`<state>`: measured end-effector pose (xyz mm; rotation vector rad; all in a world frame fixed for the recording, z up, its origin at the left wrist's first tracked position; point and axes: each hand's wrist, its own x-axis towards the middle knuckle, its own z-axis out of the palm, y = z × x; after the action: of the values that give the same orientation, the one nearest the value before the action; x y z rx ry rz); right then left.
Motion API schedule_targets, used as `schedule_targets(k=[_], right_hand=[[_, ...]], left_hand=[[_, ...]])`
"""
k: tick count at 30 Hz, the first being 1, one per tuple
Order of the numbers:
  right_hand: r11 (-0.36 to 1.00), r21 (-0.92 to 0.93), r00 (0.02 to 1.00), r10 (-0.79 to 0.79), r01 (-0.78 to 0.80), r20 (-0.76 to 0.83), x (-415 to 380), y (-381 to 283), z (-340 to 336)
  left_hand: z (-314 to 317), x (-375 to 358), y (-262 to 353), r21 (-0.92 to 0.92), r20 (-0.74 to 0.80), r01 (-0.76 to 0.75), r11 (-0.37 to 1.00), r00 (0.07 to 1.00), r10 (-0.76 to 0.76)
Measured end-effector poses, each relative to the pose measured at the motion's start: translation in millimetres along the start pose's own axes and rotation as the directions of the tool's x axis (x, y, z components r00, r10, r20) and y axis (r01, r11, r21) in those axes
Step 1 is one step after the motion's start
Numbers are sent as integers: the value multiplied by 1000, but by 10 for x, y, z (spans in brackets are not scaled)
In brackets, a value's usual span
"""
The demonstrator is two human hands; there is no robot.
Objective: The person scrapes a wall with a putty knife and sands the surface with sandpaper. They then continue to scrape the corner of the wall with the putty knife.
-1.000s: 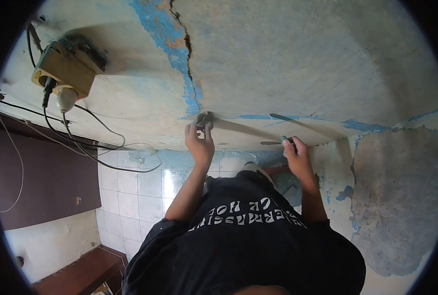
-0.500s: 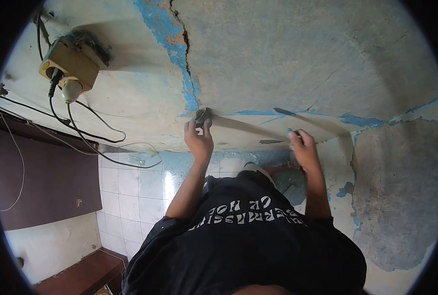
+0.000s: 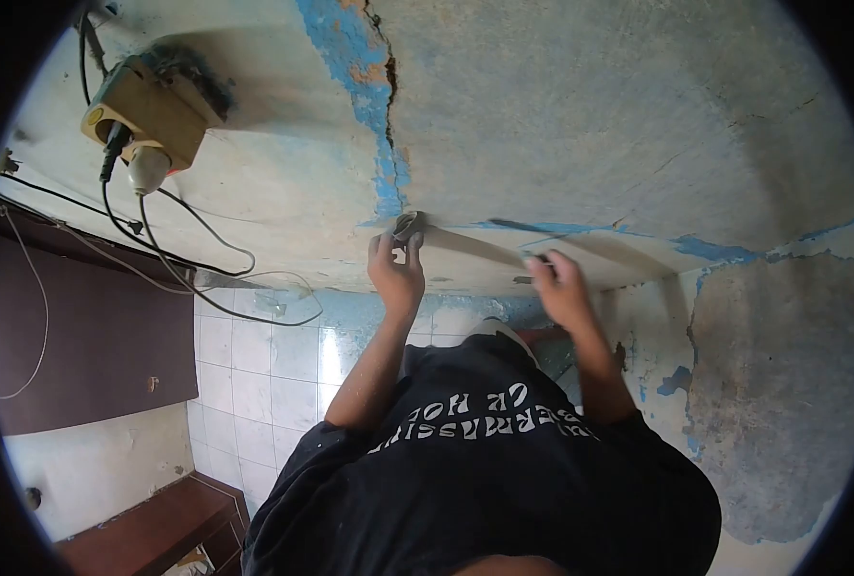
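My left hand [image 3: 397, 281] is closed, fingertips up, pinching a small grey cup-shaped piece [image 3: 408, 226] with a dark hollow inside. It is close to the wall, just below the lower end of a blue strip where paint has peeled. My right hand [image 3: 563, 293] is closed around the handle of a putty knife [image 3: 511, 226], its fingers slightly blurred. The thin dark blade points up and left, overlapping a horizontal blue streak on the wall [image 3: 581, 134]. What is inside the grey piece is hidden.
A yellowish socket box [image 3: 151, 115] with a plug and adapter juts from the wall at upper left, with loose cables [image 3: 206, 261] hanging below. A crack [image 3: 391, 86] runs down the wall. Dark brown furniture [image 3: 91, 331] stands left, beside the white tiled floor [image 3: 254, 365].
My right hand has moved left with the putty knife, bringing the blade closer to my left hand. The left hand still holds the grey piece, and the whole view has shifted slightly.
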<state>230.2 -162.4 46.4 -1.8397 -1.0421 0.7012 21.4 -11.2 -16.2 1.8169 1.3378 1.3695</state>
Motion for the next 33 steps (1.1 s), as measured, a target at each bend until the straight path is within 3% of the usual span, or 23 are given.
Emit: schedule_targets(k=[3,5,6,11,13,14,17,18,19,21,22,23,25,28,33], right_hand=[[998,-40,998,-43,45,41,22,-5,164],[1000,20,999,-4,5,-51,-89,62,-100],[984,119,991,135,-133,-9,-116,183,-289],[990,32,989,142,-141,-46,-129,-14,-228],[988,137,996,76,-69,-46,-174,56,-166],[973,169,986,166,-160,-24,-219,42,-267],[949,227,975,219,-220,30,-153,-79,-484],[977,187,995,93,-98,31,-59,42,-331],[977,181,994,109,-111,24,-18,-3,-166],[1000,1,997,-7,7,83,60,-107,165],[998,26,998,-57,57,23,29,4,214],[998,32,998,-60,59,23,-25,53,90],[990,110,996,91,-91,3,-117,133,-297],[999,-9,999,35,-35,-40,-134,-45,-378],[1000,21,993,18,-15,-117,-257,120,-155]], left_hand=[[2,-1,-14,-25,-16,30,999,999,-30],[-64,22,67,-6,9,21,1000,1000,-21],[-59,27,6,-4,10,-18,1000,1000,18],[-23,54,-34,-24,12,-15,1000,1000,15],[-16,-23,-20,-18,26,15,1000,1000,-14],[-20,-30,-27,-18,23,12,1000,1000,-12],[-64,96,5,-4,16,-5,1000,1000,5],[-67,60,22,5,37,16,1000,999,-16],[-41,25,11,-2,52,23,1000,998,-23],[-12,28,-28,1,11,6,1000,1000,-6],[-39,32,10,-25,22,19,1000,1000,-19],[-53,41,14,-20,21,14,1000,1000,-14],[-71,46,24,-18,24,3,1000,1000,-3],[-100,69,13,-21,18,-8,1000,1000,9],[-48,-17,-1,-23,33,0,1000,999,0]])
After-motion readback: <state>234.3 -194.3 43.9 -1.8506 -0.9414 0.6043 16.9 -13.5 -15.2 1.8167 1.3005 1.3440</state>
